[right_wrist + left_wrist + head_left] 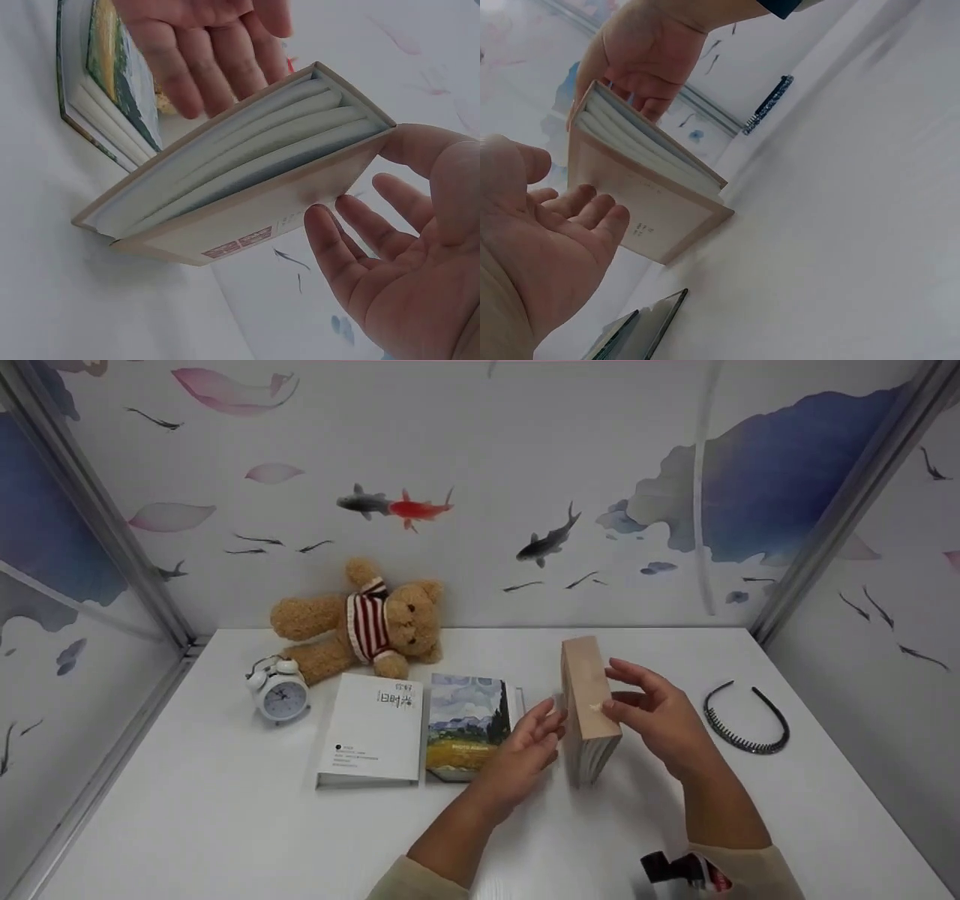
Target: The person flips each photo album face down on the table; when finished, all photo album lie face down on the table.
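Note:
A thick beige album [586, 679] stands on the white table with its spine up, its pages slightly fanned at the near end. My right hand [664, 720] holds it at the right, thumb at the spine edge and fingertips against the cover [281, 214]. On the other side my left hand [517, 754] has loosely extended fingers, with fingertips close to the opposite cover [645, 210]; whether they touch it I cannot tell. Left of that hand lies a photo album [469, 727] with a painted landscape cover. Beside it is a white album [373, 731] with dark writing.
A teddy bear [367, 622] in a striped shirt lies at the back left. In front of it stands a white alarm clock [281, 694]. A dark toothed headband [750, 742] lies right of my right hand. Patterned panels [480, 450] enclose the table's back and sides.

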`<state>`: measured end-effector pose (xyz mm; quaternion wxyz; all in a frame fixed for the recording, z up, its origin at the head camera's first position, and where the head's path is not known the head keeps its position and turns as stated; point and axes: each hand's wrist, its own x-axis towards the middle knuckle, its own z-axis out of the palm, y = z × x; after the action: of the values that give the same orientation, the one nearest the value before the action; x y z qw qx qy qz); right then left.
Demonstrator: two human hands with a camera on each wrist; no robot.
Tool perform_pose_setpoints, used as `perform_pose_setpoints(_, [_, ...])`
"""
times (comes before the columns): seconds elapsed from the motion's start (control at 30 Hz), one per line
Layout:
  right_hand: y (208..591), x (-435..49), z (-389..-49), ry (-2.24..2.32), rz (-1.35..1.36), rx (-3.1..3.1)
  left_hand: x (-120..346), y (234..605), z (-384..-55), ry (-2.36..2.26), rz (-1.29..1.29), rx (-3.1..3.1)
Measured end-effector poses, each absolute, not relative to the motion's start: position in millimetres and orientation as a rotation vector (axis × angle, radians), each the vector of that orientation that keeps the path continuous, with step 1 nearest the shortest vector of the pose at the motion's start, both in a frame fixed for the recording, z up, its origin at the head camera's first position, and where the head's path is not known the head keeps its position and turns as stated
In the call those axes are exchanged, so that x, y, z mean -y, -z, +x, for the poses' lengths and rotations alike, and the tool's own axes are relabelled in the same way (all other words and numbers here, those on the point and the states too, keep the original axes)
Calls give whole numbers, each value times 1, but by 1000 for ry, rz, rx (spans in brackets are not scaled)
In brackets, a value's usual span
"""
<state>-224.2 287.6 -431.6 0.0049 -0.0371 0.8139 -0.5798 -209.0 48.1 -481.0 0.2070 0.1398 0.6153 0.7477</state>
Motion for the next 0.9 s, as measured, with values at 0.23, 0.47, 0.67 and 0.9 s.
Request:
perform_pose_setpoints(0.23, [429,-308,-224,1806,-38,-2572,-60,489,-213,-2087,227,-1597])
perform_pose_setpoints(0.47, [434,-321,-227,1776,33,-2576,-71,492,-215,-2093,198,-1542])
perform_pose_setpoints(0.67, [445,-330,-233,1733,122,-2553,-73,492,-212,-2048,211,-1610])
perform_pose_setpoints(0.9, [466,-342,-242,1590,223,-2534,-73,491,-212,-1991,165,-1698])
